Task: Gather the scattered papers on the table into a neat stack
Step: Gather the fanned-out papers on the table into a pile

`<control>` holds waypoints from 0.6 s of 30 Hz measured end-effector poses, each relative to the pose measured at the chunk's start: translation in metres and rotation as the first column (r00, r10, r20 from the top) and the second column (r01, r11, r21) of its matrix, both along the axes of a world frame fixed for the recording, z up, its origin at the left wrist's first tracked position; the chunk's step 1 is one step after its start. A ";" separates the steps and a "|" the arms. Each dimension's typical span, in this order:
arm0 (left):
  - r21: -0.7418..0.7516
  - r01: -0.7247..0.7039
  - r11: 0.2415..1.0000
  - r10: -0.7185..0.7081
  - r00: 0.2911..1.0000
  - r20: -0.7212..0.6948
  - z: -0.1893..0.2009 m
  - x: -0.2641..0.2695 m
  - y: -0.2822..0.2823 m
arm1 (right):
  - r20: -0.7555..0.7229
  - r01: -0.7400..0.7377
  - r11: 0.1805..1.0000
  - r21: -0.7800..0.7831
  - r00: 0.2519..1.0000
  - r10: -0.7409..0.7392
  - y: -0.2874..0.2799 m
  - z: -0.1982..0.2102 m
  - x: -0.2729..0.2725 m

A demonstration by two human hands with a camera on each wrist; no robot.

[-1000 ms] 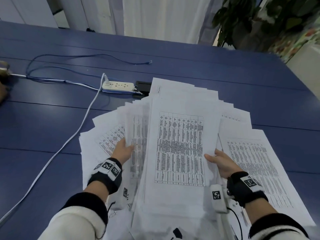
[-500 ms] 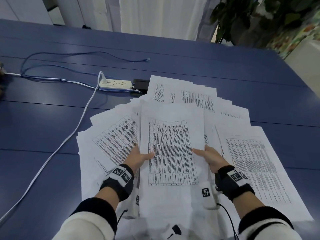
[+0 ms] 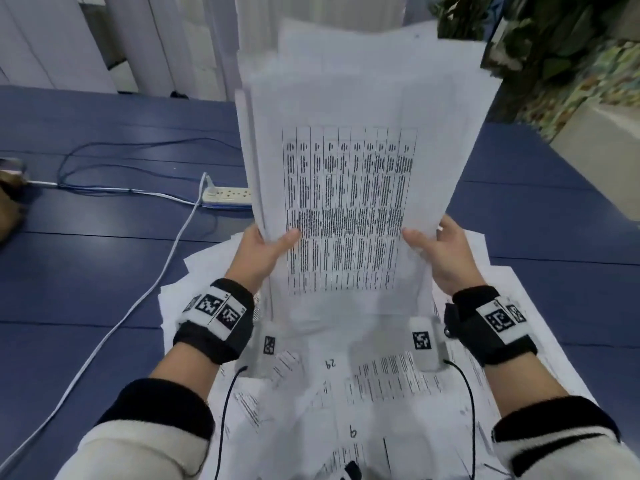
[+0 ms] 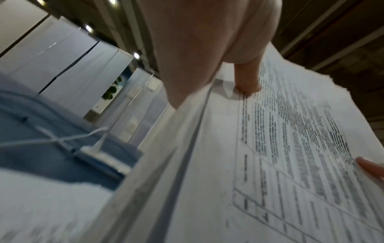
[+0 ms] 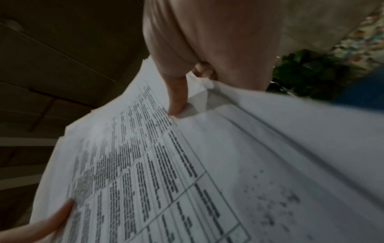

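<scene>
A thick bundle of white printed papers [image 3: 349, 174] stands nearly upright above the table, its top sheet showing a dense table of text. My left hand [image 3: 266, 245] grips its left edge, thumb on the front sheet. My right hand [image 3: 440, 247] grips the right edge the same way. The left wrist view shows the bundle [image 4: 259, 164] edge-on with my left thumb [image 4: 247, 80] pressed on it. The right wrist view shows the sheets [image 5: 187, 172] with my right thumb [image 5: 176, 100] on top. More loose papers [image 3: 346, 393] lie spread on the blue table [image 3: 86, 271] below.
A white power strip [image 3: 227, 195] with a white cable [image 3: 114, 327] and blue cords lies left of the papers. A potted plant [image 3: 519, 36] and white curtains stand past the far edge. A brown object [image 3: 10, 199] sits at the left edge.
Both hands have lifted the gathered bundle off the table and tipped it upright; before, it lay flat with my hands sliding it together. Loose sheets stay on the table.
</scene>
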State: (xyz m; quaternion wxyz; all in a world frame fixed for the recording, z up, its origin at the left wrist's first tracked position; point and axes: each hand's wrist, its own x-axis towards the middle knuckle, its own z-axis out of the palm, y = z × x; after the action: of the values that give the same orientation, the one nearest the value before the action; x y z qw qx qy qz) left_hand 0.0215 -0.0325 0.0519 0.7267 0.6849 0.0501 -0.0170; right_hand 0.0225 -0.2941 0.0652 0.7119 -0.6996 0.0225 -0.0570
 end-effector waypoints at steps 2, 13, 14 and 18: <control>-0.033 -0.060 0.998 0.062 0.997 0.055 0.022 0.004 0.002 | 0.096 0.010 1.000 -0.001 0.995 -0.010 0.003 0.019 0.006; 0.062 -0.064 0.996 0.053 0.985 0.165 0.043 0.006 -0.006 | 0.160 -0.043 0.999 -0.003 0.986 0.043 -0.003 0.019 0.013; 0.061 -0.073 0.995 0.061 0.981 0.186 0.043 0.007 -0.008 | 0.159 -0.061 0.998 0.013 0.986 0.058 -0.006 0.018 0.013; -0.006 -0.130 0.992 0.128 0.966 0.227 0.034 0.013 -0.014 | 0.114 -0.135 0.991 0.007 0.984 0.133 -0.016 0.015 0.009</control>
State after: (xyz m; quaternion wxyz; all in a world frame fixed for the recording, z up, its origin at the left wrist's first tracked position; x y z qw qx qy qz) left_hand 0.0341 -0.0469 0.0858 0.7243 0.6807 0.0112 0.1086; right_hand 0.0319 -0.3099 0.0806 0.7192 -0.6901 -0.0648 -0.0485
